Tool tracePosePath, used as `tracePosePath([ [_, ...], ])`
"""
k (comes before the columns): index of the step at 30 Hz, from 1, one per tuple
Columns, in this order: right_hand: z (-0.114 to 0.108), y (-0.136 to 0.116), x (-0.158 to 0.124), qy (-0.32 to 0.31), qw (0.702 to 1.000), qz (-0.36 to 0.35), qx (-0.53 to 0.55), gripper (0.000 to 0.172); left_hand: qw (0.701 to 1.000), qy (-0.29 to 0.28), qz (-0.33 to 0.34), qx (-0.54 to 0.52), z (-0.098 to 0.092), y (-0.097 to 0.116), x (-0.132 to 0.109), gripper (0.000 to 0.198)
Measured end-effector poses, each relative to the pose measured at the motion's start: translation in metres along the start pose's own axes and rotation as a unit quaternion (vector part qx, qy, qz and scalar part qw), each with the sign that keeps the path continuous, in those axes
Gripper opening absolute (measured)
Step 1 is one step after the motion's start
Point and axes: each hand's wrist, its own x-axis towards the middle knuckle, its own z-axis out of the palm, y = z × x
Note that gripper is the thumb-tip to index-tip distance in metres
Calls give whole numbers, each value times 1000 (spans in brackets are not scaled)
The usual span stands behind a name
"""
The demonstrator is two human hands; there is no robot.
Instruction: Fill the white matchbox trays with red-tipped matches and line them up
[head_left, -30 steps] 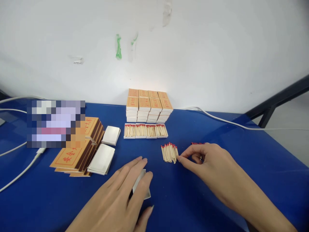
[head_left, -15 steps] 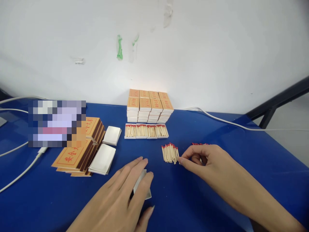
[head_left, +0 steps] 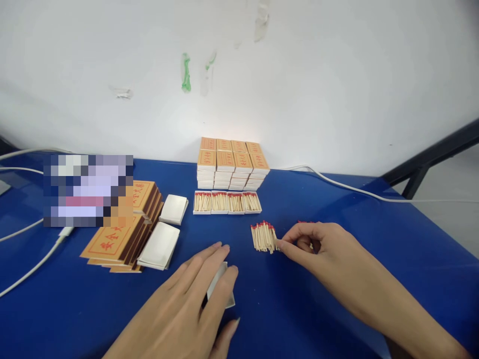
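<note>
Loose matchsticks (head_left: 263,237) lie flat in a small bundle on the blue tabletop (head_left: 280,309), immediately left of the right hand's (head_left: 329,259) fingertips. Sticks roughly parallel, long axis running away from the person, red heads at the far end. Right hand is the nearer; left hand (head_left: 183,294) is apart from the bundle, on its near-left side.

Right hand: thumb and index tips drawn close together at the bundle's right edge, other fingers curled under. From here I cannot tell whether a stick is pinched between them. More red match heads (head_left: 305,222) show just beyond this hand.

Left hand: palm down, fingers extended and loosely spread, thumb apart, not clenched. A white matchbox tray (head_left: 217,283) sits beneath its fingers, partly hidden; contact with it uncertain.
</note>
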Motion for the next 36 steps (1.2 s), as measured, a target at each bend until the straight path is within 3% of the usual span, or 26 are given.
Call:
tracePosePath([
  [7,-1,1,1,6,1000,8,-6,52,1000,7,-9,-5,2,-2,0,37],
  [15,-4,6,1,24,999,28,-39,49,1000,3,-9,-12,1,-1,0,36],
  [23,-6,23,4,187,968,36,-163,39,1000,2,-12,-10,2,0,-2,37],
  [29,1,32,0,187,953,-13,-239,27,1000,6,-16,-10,3,-2,-5,38],
  [36,1,43,-5,217,928,-48,-300,40,1000,9,-12,-2,3,0,-5,39],
])
